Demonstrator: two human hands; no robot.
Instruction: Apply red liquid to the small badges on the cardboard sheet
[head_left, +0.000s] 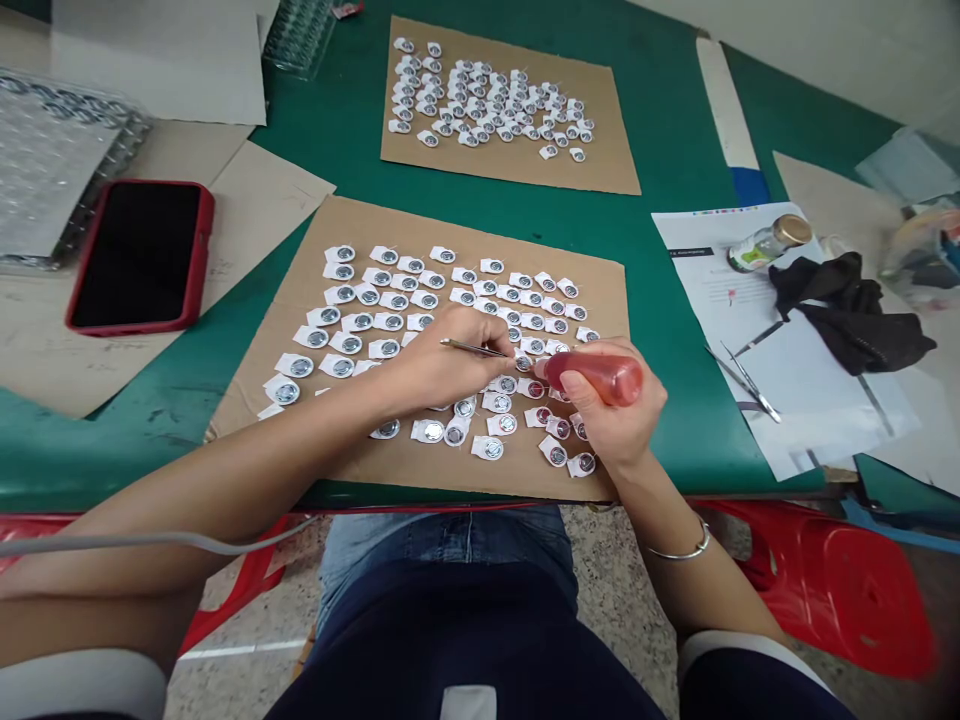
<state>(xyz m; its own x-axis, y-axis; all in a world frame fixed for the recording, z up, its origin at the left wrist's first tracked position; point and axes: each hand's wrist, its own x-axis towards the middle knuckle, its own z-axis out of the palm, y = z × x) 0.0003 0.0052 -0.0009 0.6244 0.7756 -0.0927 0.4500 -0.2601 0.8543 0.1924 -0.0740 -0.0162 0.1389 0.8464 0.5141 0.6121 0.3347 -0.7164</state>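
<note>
My left hand (pixel 461 355) is closed around a slim metal tool (pixel 472 348), whose kind I cannot make out. Pinched in my right hand (pixel 626 410) is a squeeze bottle (pixel 600 376) of red liquid, tilted with its nozzle pointing left. The nozzle is close to a small round silver piece on a white paper tab (pixel 523 362), near my left fingertips; whether they touch is unclear. Many such pieces lie in rough rows on a cardboard sheet (pixel 420 220) under both hands. A few near my right hand, such as one reddish piece (pixel 535 389), show red on their faces.
A second cardboard sheet (pixel 510 175) with similar pieces lies farther back on the green table (pixel 337 120). At left are a red-cased phone (pixel 142 255) and bubble wrap (pixel 60 160). Tweezers (pixel 752 385), a glass jar (pixel 771 243) and a black cloth (pixel 851 310) lie right.
</note>
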